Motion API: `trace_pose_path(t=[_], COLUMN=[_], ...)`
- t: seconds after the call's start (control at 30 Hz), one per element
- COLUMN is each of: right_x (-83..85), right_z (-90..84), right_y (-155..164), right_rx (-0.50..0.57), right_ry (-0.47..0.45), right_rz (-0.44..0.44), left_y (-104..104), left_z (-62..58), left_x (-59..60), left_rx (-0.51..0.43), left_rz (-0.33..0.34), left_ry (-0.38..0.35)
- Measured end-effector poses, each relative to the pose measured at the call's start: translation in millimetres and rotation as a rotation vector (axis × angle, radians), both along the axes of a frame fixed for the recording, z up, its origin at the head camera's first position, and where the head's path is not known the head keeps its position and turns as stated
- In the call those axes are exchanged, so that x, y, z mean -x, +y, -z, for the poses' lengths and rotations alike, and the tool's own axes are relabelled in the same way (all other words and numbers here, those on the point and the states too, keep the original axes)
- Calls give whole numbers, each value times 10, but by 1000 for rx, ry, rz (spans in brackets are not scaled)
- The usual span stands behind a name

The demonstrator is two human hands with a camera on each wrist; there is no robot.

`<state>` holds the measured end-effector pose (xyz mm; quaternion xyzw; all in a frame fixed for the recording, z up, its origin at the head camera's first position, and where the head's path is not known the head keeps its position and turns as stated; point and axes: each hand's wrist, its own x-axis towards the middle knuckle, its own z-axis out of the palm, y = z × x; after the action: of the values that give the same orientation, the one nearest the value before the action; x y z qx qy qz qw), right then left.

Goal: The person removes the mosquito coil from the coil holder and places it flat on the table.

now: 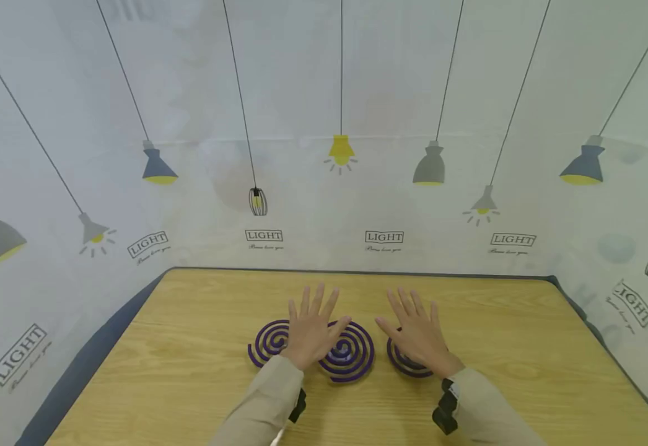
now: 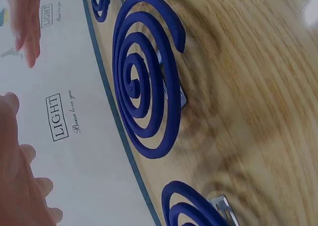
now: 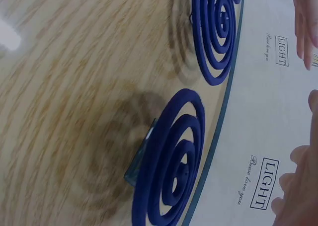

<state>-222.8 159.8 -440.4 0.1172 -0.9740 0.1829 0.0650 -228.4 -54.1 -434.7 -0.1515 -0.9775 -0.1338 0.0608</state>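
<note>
Three dark blue-purple mosquito coils sit in a row on the wooden table: a left coil [image 1: 272, 342], a middle coil [image 1: 343, 350] and a right coil [image 1: 407, 370]. Small metal stands prop them up; one stand [image 2: 174, 89] shows under the middle coil in the left wrist view, another stand [image 3: 136, 171] under the right coil in the right wrist view. My left hand [image 1: 311, 333] hovers with spread fingers, overlapping the left and middle coils in the head view. Over the right coil is my right hand [image 1: 417, 334], fingers likewise spread. Both hands hold nothing.
The wooden tabletop [image 1: 151, 365] has a dark edge along its back. A pale backdrop [image 1: 302, 74] printed with hanging lamps and "LIGHT" labels surrounds it at the back and sides. Dark wrist devices are strapped at both sleeves [image 1: 262, 402].
</note>
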Motion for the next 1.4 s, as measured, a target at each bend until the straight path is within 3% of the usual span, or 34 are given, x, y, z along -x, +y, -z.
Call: trace_pose_path(t=[0.37,0.67,0.87,1.07,1.2,1.4], right_x=[-27,-38,-26,-21,-42,-56], right_z=[71,78,69,86,82,84], right_y=[155,327,410,480,518,581], right_rx=[45,133,196,323,399,439], right_ry=[26,73,48,17,-9,-41], right_rz=[-46,-73,-73,-84,-86,26], left_y=[109,179,238,323,390,470], left_z=[26,113,128,157,191,249], left_x=[-23,-28,-31,-30,-42,-86], left_rx=[-17,-89,-210,-256,-369,-592], left_rz=[35,61,99,115,130,169], left_ry=[-34,50,114,122,91,16])
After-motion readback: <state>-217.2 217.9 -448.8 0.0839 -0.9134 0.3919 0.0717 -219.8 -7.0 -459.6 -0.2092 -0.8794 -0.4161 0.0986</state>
